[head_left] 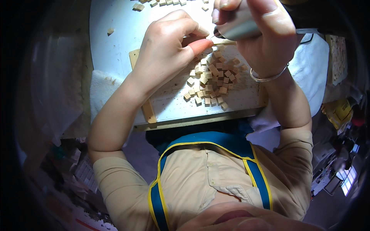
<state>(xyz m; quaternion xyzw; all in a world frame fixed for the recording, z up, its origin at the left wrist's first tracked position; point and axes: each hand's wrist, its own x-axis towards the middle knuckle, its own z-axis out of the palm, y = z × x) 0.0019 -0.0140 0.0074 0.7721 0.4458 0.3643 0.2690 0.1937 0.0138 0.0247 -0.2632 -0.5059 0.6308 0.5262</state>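
My right hand [266, 46] is wrapped round a thick, smooth grey handheld tool [243, 24] with a narrow dark tip; its exact kind does not show. That tip points left, close to the fingertips of my left hand [169, 42]. The thumb and fingers of my left hand are pinched together, the thumb's end looking orange-red. Whatever lies between them is hidden or too small to make out. Just below both hands, a loose heap of small wooden cubes [216, 75] lies on a white board [173, 100] with wooden edging.
More wooden cubes [169, 2] sit along the far side of the white surface, with one lone cube [110, 31] at left. White cloths [103, 90] drape over both sides. A shallow wooden tray [336, 57] stands at right, above a yellow bag [339, 111].
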